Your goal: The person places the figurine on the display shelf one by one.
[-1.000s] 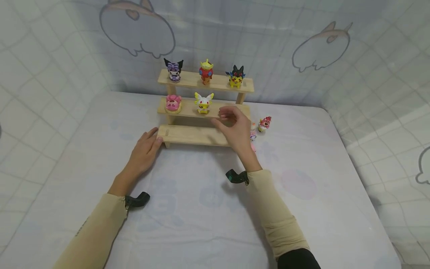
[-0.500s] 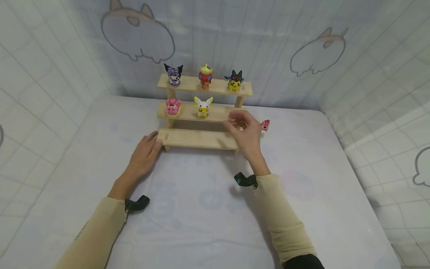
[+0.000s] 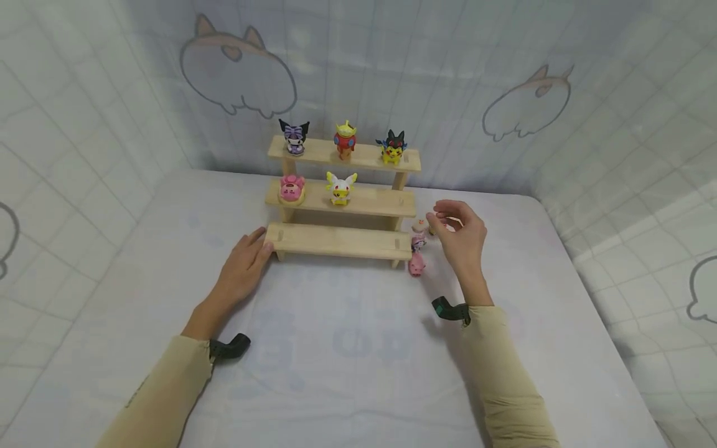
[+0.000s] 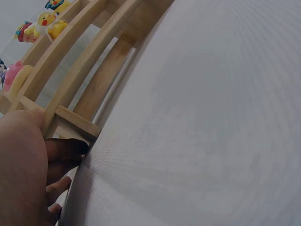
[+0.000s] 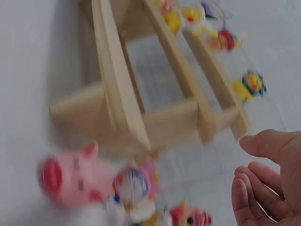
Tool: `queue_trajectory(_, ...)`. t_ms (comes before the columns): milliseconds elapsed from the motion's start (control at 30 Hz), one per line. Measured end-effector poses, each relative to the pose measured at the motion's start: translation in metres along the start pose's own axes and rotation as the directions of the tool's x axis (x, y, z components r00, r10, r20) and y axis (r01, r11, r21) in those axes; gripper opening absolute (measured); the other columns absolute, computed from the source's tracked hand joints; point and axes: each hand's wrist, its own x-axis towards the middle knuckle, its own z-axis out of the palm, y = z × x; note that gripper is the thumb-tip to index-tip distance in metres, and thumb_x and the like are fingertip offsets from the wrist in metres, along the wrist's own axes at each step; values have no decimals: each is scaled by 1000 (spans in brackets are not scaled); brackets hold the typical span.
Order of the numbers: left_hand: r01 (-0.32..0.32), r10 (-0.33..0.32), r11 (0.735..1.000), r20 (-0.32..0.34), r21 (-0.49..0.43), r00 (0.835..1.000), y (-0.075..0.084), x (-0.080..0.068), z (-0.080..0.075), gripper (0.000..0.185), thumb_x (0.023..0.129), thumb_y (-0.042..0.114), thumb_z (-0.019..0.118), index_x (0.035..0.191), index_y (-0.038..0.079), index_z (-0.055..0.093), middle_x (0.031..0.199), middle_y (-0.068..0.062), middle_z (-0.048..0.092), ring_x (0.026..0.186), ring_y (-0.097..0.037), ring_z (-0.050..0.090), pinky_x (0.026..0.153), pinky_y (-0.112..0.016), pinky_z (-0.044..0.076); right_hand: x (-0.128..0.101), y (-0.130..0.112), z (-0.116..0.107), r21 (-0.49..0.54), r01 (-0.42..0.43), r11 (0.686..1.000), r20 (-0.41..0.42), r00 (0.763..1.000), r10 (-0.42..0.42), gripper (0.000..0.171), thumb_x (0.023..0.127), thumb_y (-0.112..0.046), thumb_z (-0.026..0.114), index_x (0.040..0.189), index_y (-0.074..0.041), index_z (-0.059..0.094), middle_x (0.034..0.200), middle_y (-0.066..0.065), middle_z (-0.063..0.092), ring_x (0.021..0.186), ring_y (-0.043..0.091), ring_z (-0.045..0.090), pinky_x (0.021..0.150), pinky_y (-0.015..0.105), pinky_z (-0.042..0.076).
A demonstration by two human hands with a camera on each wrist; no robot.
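Pale Wood Beside My Left Hand

The fingers [image 3: 251,241] of my left hand [image 3: 241,269] lie fairly straight, touching the end of the wooden stand [image 3: 338,241]; my right hand [image 3: 462,241] curves loosely, thumb and fingers apart. From my left hand, the stand sits at 2 o'clock: three plain, squared-edged, pale tiers, lightly grained. At my right hand's 8 o'clock, a smooth pink pig figurine [image 3: 417,265] with a darker snout rests on the white-covered counter [image 3: 358,373].

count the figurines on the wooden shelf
5: on the top tier, a purple-black figurine at left, a red-bodied figurine mid-tier and a yellow-black figurine at right; on the middle tier, a pink figurine at left and a white-yellow figurine near centre. None seems hidden.
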Motion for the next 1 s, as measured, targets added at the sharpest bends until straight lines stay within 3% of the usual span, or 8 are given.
queue_trajectory(100,-8,8,1000,-6,1,1000,0,-1,1,62,117,40,30,157,-5,42,168,-30,29,156,-58,17,128,-70,11,3,22,-15,-50,-22,999,-37,999,20,32,91,-1,81,121,3,72,116,22,74,102,34,69,90,26,60)
queue_trajectory(267,-2,2,1000,7,5,1000,-2,-5,5,61,117,39,30,157,-6,42,168,-31,29,155,-60,17,127,-72,11,2,38,-32,-127,-102,987,-52,994,96,37,91,-13,84,125,-4,72,119,13,74,106,24,69,98,35,60)
queue_trajectory(433,5,-5,1000,1,11,1000,-2,-7,4,61,117,39,30,157,-6,42,168,-31,29,155,-60,16,127,-72,11,0,47,-35,-160,-180,971,9,983,183,45,92,-20,84,131,-4,68,127,14,72,116,29,67,107,44,56)
queue_trajectory(700,-6,6,1000,-13,17,1000,-2,-6,2,60,117,37,31,156,-6,43,167,-31,30,155,-60,18,127,-72,12,0,63,-34,-191,-251,949,133,951,278,56,93,-28,84,141,-7,64,142,13,65,134,30,58,116,45,50)
queue_trajectory(1000,-20,21,1000,-21,14,1000,0,-6,0,60,117,37,32,155,-8,44,167,-32,31,156,-58,19,127,-70,12,-2,67,-33,-169,-291,942,184,929,320,55,95,-24,82,144,-9,62,142,16,63,126,33,66,109,49,54)
